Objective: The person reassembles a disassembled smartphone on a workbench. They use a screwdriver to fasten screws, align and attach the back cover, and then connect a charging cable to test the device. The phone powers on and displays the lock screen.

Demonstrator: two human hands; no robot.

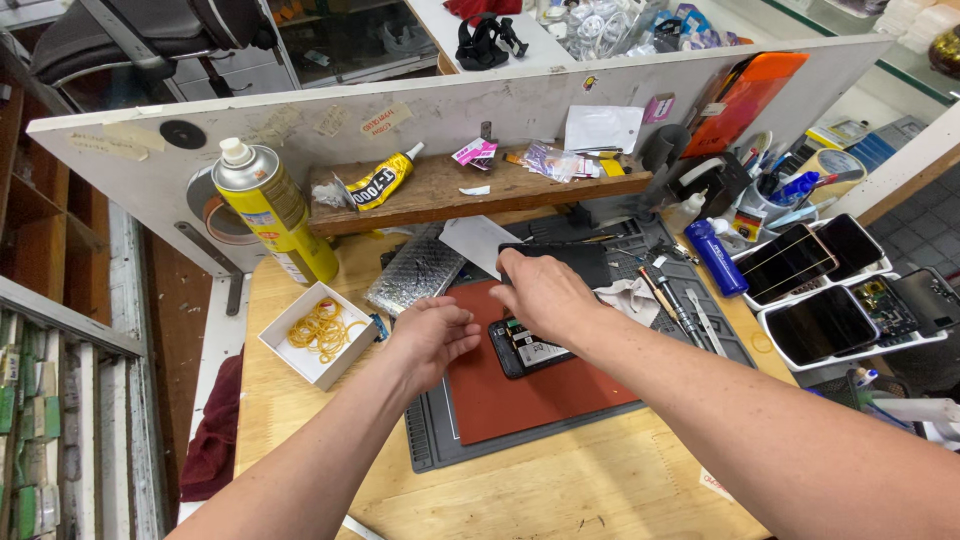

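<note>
An opened black phone [528, 352] with its insides showing lies on a red mat [520, 395] that sits on a grey work mat [440, 450]. My right hand [545, 295] hovers over the phone's top end and reaches toward a black flat panel [565, 262] just behind it; whether the fingers grip anything is hidden. My left hand [432, 338] rests to the left of the phone at the red mat's edge, fingers curled loosely and holding nothing visible.
A yellow spray can [272, 210] and a white box of rubber bands [318, 332] stand at the left. A wooden shelf [450, 195] holds a glue tube [378, 182]. Screwdrivers [672, 300], a blue bottle [716, 256] and trays of phones [830, 300] fill the right.
</note>
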